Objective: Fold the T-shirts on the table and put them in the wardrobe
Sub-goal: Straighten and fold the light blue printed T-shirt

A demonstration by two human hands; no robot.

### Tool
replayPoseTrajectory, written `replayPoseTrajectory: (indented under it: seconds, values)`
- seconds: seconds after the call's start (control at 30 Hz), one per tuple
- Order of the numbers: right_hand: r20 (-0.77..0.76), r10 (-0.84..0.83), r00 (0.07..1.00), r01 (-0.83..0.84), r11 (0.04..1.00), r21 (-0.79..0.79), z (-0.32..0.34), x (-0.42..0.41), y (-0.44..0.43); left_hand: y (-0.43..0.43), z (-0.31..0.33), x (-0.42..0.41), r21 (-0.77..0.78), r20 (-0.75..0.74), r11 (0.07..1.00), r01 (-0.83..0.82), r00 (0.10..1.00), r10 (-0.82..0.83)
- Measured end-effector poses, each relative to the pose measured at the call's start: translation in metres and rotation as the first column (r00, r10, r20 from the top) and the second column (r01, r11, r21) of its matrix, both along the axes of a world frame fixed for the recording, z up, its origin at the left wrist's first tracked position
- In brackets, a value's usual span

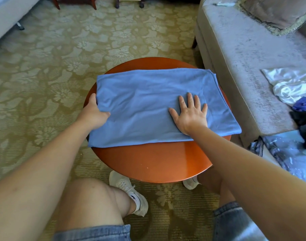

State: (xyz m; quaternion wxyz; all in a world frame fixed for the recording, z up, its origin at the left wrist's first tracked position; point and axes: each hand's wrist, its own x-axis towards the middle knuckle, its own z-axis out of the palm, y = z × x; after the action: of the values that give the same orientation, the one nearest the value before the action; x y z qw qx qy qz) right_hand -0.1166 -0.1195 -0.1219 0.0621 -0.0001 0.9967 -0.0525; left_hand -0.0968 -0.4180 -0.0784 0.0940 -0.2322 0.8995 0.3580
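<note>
One blue T-shirt (140,105) lies on the round wooden table (148,162), already narrowed into a long rectangle. Its long axis runs left to right across the tabletop, and both short ends reach to or just past the rim. The left hand (94,113) is at the left short end: its thumb lies on top of the cloth, while the fingers appear to curl under the edge, so it holds that end in a pinch. The right hand (190,115) lies flat on the right half of the shirt, palm down with fingers spread, pressing the cloth and gripping nothing. The rest of the shirt therefore stretches rightward from the left hand's grip. The flat right hand sits about where a crease would fall, so the likely next move is to carry the left end across toward the right, which the left hand is placed to do. Two hands are in view, and this is the only shirt on the table. On the sofa (235,58) to the right lie more clothes: a shiny white piece (287,84), a dark blue heap (303,106) and a patterned blue piece (287,150). That makes at least three, though the heap may hide more. No wardrobe is in view.
</note>
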Motion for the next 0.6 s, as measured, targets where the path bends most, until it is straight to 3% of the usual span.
replayPoseTrajectory:
  seconds: [0.13,0.3,0.5,0.6]
  values:
    - [0.010,-0.004,1.000,0.004,1.000,0.009,0.001,0.001,0.000,-0.008,-0.004,0.004,0.172,-0.046,0.983,0.057,0.998,-0.050]
    - [0.023,0.004,1.000,-0.005,1.000,0.028,0.002,-0.001,-0.005,-0.010,-0.011,0.010,0.137,-0.136,0.983,0.122,0.985,-0.104]
    - [0.101,0.046,0.994,-0.044,0.999,-0.028,0.006,-0.003,-0.036,-0.030,-0.006,0.019,0.181,-0.216,0.983,-0.037,0.973,0.077]
    - [0.111,0.039,0.993,-0.022,0.988,-0.154,0.018,-0.003,-0.038,-0.033,0.014,0.022,0.263,-0.190,0.965,-0.017,0.979,0.069]
